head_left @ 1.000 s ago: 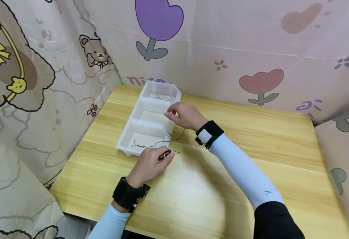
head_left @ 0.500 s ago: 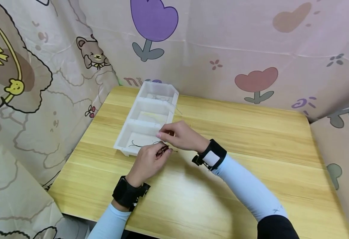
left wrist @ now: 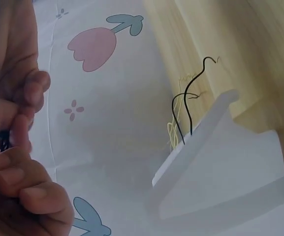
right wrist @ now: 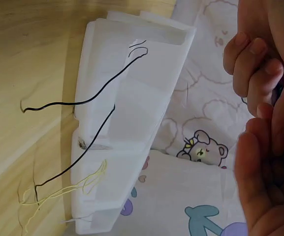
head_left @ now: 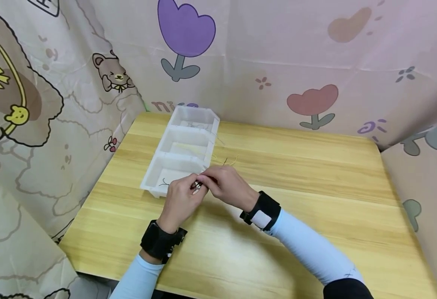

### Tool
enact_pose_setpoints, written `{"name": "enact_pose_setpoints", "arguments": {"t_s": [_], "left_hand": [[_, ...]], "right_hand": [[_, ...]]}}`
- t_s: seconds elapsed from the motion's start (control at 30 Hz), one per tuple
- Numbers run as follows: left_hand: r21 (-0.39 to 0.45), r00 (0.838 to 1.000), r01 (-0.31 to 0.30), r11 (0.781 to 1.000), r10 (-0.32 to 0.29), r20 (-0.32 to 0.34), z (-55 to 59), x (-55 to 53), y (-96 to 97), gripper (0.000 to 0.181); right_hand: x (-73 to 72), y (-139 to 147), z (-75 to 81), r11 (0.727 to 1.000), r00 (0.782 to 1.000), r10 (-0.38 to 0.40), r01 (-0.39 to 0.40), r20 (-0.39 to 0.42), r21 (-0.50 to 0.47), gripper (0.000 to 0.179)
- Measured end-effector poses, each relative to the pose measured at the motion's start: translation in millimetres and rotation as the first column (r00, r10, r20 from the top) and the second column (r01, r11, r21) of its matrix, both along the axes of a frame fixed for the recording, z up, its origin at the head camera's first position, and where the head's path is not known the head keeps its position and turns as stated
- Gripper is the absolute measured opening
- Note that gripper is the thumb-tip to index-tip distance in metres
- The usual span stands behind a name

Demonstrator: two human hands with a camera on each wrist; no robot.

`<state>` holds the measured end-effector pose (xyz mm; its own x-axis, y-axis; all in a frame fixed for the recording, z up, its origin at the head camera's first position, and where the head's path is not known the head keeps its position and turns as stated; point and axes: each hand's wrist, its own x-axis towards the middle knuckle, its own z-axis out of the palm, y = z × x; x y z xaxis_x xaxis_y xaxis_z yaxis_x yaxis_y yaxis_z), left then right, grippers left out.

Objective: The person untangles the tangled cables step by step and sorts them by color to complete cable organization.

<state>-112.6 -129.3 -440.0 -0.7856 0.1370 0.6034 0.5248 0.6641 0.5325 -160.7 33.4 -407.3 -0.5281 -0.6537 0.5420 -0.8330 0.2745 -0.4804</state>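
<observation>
In the head view my left hand grips a small bundle of thin black strands, mostly hidden by fingers. My right hand meets it there, thumb and forefinger pinching at the same bundle. Dark bits of it show between the fingers in the left wrist view. Both hands are just over the near right corner of a white three-compartment tray. Loose black strands lie across the tray's side in the right wrist view, one reaching into the near compartment.
Yellow strands spill from the middle compartment over the tray's right side. Pale strands lie in the far compartment. The wooden table extends to the right, and printed curtains stand close behind and at both sides.
From over the middle compartment, my right hand has come down and toward me to meet the left hand at the black bundle. My left hand has stayed nearly in place.
</observation>
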Motion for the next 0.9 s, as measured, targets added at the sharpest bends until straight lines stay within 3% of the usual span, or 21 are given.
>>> {"name": "enact_pose_setpoints", "arguments": {"t_s": [0.17,0.33,0.5,0.67,0.77,0.9], "left_hand": [[-0.009,1.000,-0.009,1.000,0.009,0.021,1.3,1.7,-3.9,0.014],[0.002,0.999,-0.022,1.000,0.022,0.031,-0.7,4.1,-14.5,0.023],[0.084,0.991,-0.130,0.988,0.128,0.032,-8.1,11.6,-33.6,0.019],[0.126,0.974,-0.225,0.966,0.222,0.042,-12.3,17.7,-50.0,0.020],[0.133,0.973,-0.232,0.964,0.229,0.039,-11.2,17.8,-54.1,0.019],[0.130,0.977,-0.214,0.968,0.211,0.033,-9.0,15.7,-56.8,0.020]], "right_hand": [[0.4,5.8,-4.2,0.996,1.000,0.010,-0.010,-0.011,-0.083,0.013],[-5.7,11.2,-7.4,0.990,0.997,-0.040,0.049,0.073,-0.131,0.015],[-12.7,6.5,-22.3,0.982,0.976,-0.089,0.120,0.199,-0.147,0.017],[-12.3,-14.8,-42.4,0.989,0.961,-0.087,0.115,0.262,-0.095,0.016],[-11.5,-29.2,-46.2,0.997,0.959,-0.065,0.075,0.276,-0.026,0.019],[-12.4,-37.2,-43.4,0.994,0.961,-0.031,0.001,0.276,0.111,0.038]]}}
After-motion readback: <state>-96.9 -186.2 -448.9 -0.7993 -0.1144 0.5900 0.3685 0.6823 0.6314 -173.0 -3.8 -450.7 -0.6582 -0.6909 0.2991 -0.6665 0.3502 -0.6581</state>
